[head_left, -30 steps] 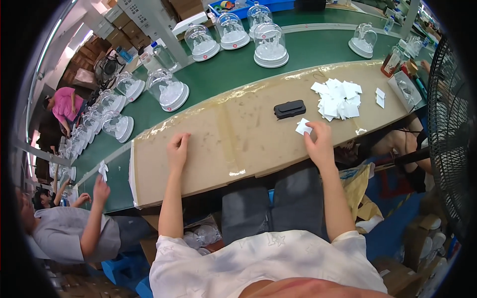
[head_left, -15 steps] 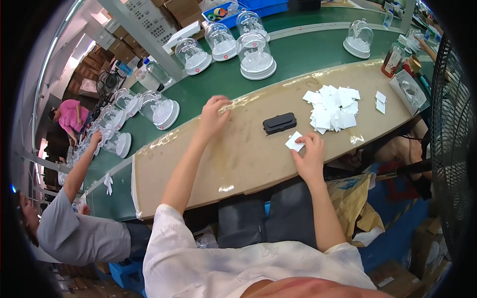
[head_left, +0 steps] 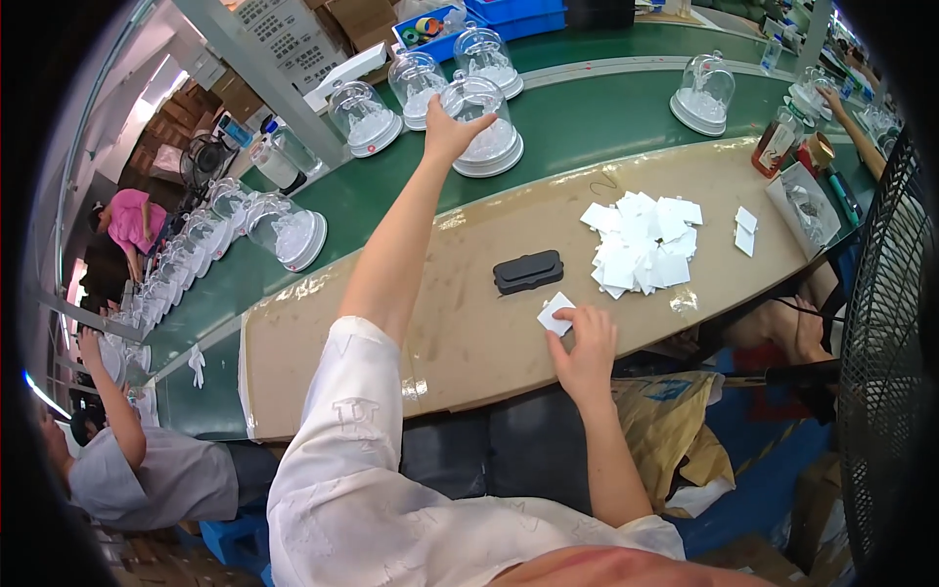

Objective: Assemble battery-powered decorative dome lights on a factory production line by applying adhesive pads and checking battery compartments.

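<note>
At the far side of the green table, my left hand (head_left: 453, 133) reaches to a clear dome (head_left: 479, 95) on a round white base. Its thumb and fingers are spread in front of the dome; whether they touch it I cannot tell. Near the front edge of the cardboard, my right hand (head_left: 587, 342) pinches a small white card (head_left: 556, 314) between thumb and fingers. Just beyond that card lies a black oblong case (head_left: 528, 272). A loose heap of white cards (head_left: 643, 245) is to its right.
More domes stand beyond the cardboard sheet (head_left: 430, 293), including one (head_left: 702, 95) at the back right. Two white cards (head_left: 745, 232) lie apart. A bottle (head_left: 776, 143) and an open box (head_left: 804, 207) are at right, near a black fan (head_left: 880, 333). A co-worker (head_left: 156, 474) sits at left.
My left hand has moved forward from the cardboard to the dome. My right hand keeps the card. The co-worker's arm at left has drawn back, and a nearby dome is no longer at its earlier place.
</note>
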Motion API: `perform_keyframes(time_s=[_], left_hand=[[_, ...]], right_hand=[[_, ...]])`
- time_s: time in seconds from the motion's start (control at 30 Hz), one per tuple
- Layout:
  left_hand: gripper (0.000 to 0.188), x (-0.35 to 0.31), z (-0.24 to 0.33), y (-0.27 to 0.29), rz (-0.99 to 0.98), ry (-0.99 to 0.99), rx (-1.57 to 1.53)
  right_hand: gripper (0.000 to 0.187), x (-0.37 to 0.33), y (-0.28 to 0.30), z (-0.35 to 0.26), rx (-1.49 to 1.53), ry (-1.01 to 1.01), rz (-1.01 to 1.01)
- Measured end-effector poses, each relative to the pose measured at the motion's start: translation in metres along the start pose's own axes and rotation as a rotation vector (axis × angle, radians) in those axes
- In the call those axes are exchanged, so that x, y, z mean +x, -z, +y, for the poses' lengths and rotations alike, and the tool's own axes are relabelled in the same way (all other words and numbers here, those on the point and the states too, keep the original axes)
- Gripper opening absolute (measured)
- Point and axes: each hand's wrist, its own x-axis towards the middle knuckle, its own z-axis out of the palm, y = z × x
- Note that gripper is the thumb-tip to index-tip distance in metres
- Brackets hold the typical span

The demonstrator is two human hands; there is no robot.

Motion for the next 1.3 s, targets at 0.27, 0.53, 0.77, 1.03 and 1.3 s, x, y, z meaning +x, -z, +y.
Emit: perform_keyframes(time_s=[0.27, 0.53, 0.77, 1.03, 1.3], left_hand=[[0.114, -0.069, 0.032, 0.071, -0.002, -0.317, 0.062], [0.11, -0.178, 0.053, 0.179, 0.119, -0.366, -0.285], [0.106, -0.241, 0.047, 0.217, 0.079, -0.194, -0.883], [0.079, -0.29, 0.03, 0.222, 0.082, 0.334, -1.585], [0.078, -0.328, 0.038, 0.218, 0.114, 0.488, -1.869]], right_hand=[[0.034, -0.003, 0.002, 0.002, -0.035, -0.001, -0.006], [0.045, -0.009, 0.01, 0.003, -0.058, 0.061, -0.032], [0.046, -0.008, -0.012, 0.014, -0.166, 0.235, 0.027], [0.044, 0.01, -0.009, 0.019, -0.221, 0.058, -0.103], [0.021, -0.003, -0.013, -0.036, 0.072, -0.056, -0.152]])
